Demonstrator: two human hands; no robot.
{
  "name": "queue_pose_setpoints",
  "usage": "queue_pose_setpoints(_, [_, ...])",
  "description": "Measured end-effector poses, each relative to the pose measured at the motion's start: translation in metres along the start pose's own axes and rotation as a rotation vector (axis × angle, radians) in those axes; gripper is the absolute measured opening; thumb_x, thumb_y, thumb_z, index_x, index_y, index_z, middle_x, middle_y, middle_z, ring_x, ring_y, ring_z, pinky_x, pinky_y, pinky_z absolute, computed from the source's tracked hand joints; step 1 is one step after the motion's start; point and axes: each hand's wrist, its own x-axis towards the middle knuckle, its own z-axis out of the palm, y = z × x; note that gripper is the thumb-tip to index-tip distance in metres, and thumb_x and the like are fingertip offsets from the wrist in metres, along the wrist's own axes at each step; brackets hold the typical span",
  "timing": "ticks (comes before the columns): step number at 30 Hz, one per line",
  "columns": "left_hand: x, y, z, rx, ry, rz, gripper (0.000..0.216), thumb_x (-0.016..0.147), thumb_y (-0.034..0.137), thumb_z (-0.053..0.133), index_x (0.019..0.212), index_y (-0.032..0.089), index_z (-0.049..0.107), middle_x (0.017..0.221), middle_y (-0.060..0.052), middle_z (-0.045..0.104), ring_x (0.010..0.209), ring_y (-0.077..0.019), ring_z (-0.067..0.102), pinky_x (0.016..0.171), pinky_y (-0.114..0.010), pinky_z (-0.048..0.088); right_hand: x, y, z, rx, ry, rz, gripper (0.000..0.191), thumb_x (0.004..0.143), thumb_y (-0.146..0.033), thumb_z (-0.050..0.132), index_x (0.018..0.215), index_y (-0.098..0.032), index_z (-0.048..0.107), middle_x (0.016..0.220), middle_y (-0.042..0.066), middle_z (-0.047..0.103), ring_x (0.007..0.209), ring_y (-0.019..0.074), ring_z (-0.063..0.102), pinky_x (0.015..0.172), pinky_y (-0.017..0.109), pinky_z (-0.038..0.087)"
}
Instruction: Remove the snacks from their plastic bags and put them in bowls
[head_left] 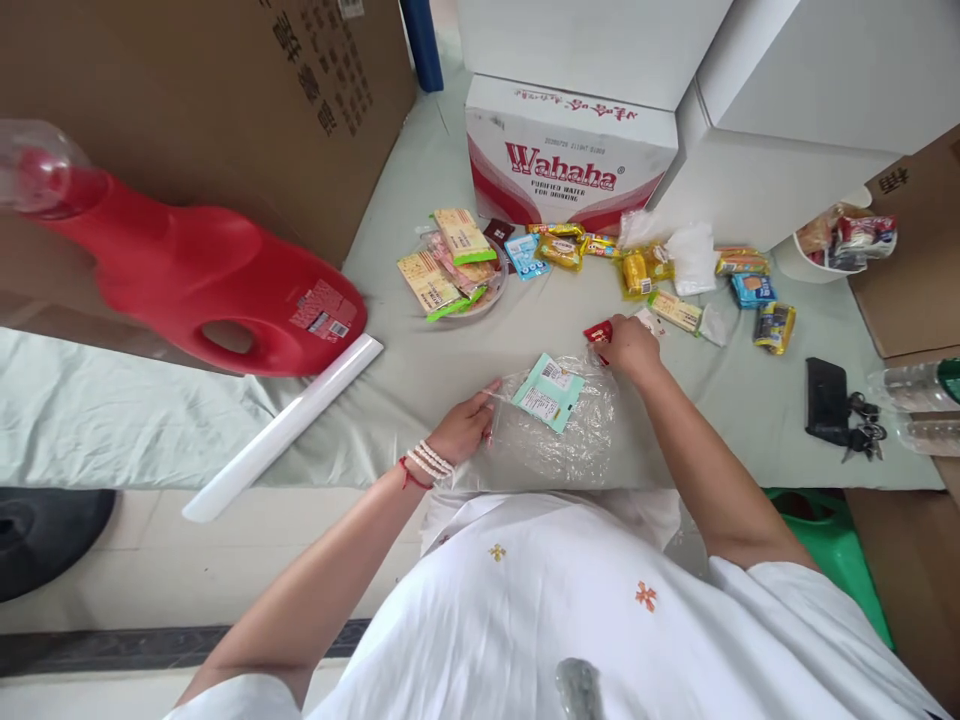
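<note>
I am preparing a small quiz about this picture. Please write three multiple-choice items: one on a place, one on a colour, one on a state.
1. Where does the big jug lie?
A. at the left of the cloth
B. on the Wahaha box
C. beside the keys

2. What colour is the small packet at the right hand?
A. blue
B. red
C. green

3. How is the left hand?
A. lifted, holding nothing
B. holding the edge of the clear plastic bag
C. resting on the white bar

Answers: 1 A, the jug lies on its side at the left; 2 B, red shows at the fingertips; 3 B, its fingers pinch the bag's left edge.
</note>
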Motion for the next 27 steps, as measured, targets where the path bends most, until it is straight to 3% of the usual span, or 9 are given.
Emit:
queue_pose_setpoints(3, [0.0,0.004,0.002,0.025,-0.003,-0.039,0.077,0.095,0.039,0.053,0.164,0.012,0.032,0.054,0.005,0.055,0.051,-0.017,0.058,0.063,-0.029,0.047,0.001,-0.004,0.005,-0.015,-0.006,0.021,0.051,0.079,-0.04,0.077,0.121,-0.014,0.064,0.122,0.021,0.063,0.113,0.0358,0.06,0.086,0.041,0.05])
queue_pose_setpoints(7, [-0.003,0.009,0.003,0.101,-0.003,-0.086,0.086,0.087,0.026,0.062,0.165,0.016,0.028,0.052,0.007,0.055,0.052,-0.0166,0.057,0.061,-0.028,0.044,-0.014,0.009,-0.007,0.048,0.316,-0.18,0.037,0.082,-0.026,0.064,0.117,-0.016,0.061,0.125,0.02,0.056,0.121,0.0372,0.049,0.094,0.048,0.047])
queue_pose_setpoints(9, [-0.004,0.011,0.003,0.107,-0.013,-0.085,0.091,0.085,0.025,0.064,0.166,0.016,0.025,0.052,0.008,0.054,0.052,-0.0165,0.056,0.06,-0.027,0.042,-0.031,0.012,-0.018,0.165,0.416,-0.299,0.036,0.083,-0.023,0.057,0.119,-0.017,0.058,0.12,0.016,0.057,0.113,0.0329,0.052,0.091,0.045,0.048])
queue_pose_setpoints(12, [-0.004,0.012,0.003,0.116,-0.035,-0.081,0.097,0.082,0.024,0.067,0.167,0.016,0.021,0.051,0.01,0.05,0.052,-0.0161,0.054,0.058,-0.026,0.041,-0.061,-0.001,-0.025,0.291,0.19,-0.68,0.042,0.081,-0.02,0.057,0.123,-0.02,0.055,0.116,0.01,0.061,0.098,0.0255,0.058,0.084,0.037,0.049])
queue_pose_setpoints(14, [-0.004,0.013,0.004,0.139,-0.035,-0.066,0.098,0.079,0.021,0.068,0.166,0.017,0.022,0.051,0.011,0.048,0.051,-0.0152,0.051,0.057,-0.025,0.04,-0.075,-0.019,-0.017,0.241,-0.059,-0.953,0.05,0.08,-0.018,0.06,0.13,-0.022,0.054,0.129,0.01,0.06,0.106,0.0247,0.061,0.087,0.035,0.05])
queue_pose_setpoints(16, [-0.003,0.014,0.005,0.191,-0.021,-0.053,0.099,0.077,0.018,0.069,0.166,0.018,0.024,0.051,0.011,0.046,0.049,-0.0141,0.048,0.057,-0.025,0.039,-0.082,-0.038,-0.004,0.1,-0.188,-1.051,0.061,0.082,-0.015,0.062,0.141,-0.023,0.05,0.145,0.01,0.055,0.119,0.0262,0.06,0.091,0.034,0.049])
queue_pose_setpoints(19, [-0.004,0.015,0.006,0.256,0.006,-0.063,0.103,0.074,0.013,0.068,0.166,0.017,0.022,0.052,0.012,0.047,0.049,-0.0136,0.048,0.056,-0.025,0.038,-0.078,-0.051,0.012,-0.127,-0.197,-0.952,0.065,0.086,-0.016,0.063,0.149,-0.023,0.047,0.142,0.012,0.059,0.116,0.0283,0.063,0.085,0.034,0.05])
queue_pose_setpoints(22, [-0.005,0.015,0.006,0.225,0.01,-0.08,0.106,0.074,0.013,0.068,0.167,0.016,0.018,0.052,0.011,0.048,0.05,-0.0139,0.049,0.056,-0.024,0.039,-0.073,-0.038,0.014,-0.213,-0.118,-0.822,0.059,0.09,-0.023,0.062,0.148,-0.023,0.05,0.134,0.014,0.061,0.105,0.0286,0.066,0.074,0.033,0.049])
queue_pose_setpoints(27, [-0.004,0.013,0.005,0.141,-0.003,-0.095,0.108,0.073,0.013,0.069,0.167,0.015,0.016,0.049,0.012,0.046,0.049,-0.0147,0.049,0.054,-0.025,0.039,-0.076,0.013,-0.017,-0.005,-0.051,-0.597,0.055,0.085,-0.029,0.066,0.137,-0.016,0.057,0.117,0.014,0.068,0.096,0.0282,0.066,0.073,0.033,0.049])
